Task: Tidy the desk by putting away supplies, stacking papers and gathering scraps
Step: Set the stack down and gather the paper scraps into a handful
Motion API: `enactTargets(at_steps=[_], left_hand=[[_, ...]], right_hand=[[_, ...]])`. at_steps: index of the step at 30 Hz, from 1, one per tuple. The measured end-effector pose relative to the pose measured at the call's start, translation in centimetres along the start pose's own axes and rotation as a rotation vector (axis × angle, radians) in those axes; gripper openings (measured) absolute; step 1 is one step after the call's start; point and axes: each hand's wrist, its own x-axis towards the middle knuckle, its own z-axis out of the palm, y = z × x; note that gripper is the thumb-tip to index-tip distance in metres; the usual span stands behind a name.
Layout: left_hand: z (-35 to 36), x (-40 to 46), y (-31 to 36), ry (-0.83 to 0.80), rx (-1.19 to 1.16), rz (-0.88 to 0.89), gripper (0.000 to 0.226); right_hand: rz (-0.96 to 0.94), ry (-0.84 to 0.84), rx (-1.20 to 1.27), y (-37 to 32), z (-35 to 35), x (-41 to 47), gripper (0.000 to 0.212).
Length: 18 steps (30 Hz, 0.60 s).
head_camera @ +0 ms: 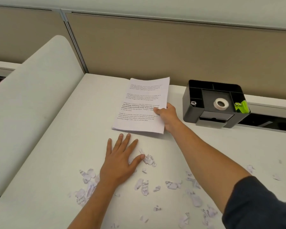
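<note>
Paper scraps (pixel 144 187) nearest; beyond, stacked papers (pixel 142 106), edge seemingly in right hand's (pixel 168 116) grip.

White desk (pixel 59 162): paper stack (pixel 142 106), black organiser (pixel 215 103), torn scraps (pixel 144 187).

Bright, even overhead light; only soft, faint shadows under the hands (none hard-edged). Wide-angle bending curves the frame edges, and fine detail looks slightly soft.

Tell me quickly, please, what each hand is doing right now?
Left hand: open, flat on the desk among paper scraps.
Right hand: gripping the paper stack at its right edge.
</note>
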Motion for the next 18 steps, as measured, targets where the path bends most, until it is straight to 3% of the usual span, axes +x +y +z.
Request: enactTargets(at_steps=[12, 18], left_hand=[[0.0, 0.0, 0.1, 0.031, -0.02, 0.0, 0.078], [0.0, -0.1, 0.2, 0.019, -0.022, -0.01, 0.079]], right_hand=[[-0.054, 0.067, -0.298, -0.4, -0.1, 0.3, 0.033], [-0.062, 0.216, -0.363, -1.0, -0.3, -2.3, 0.042]])
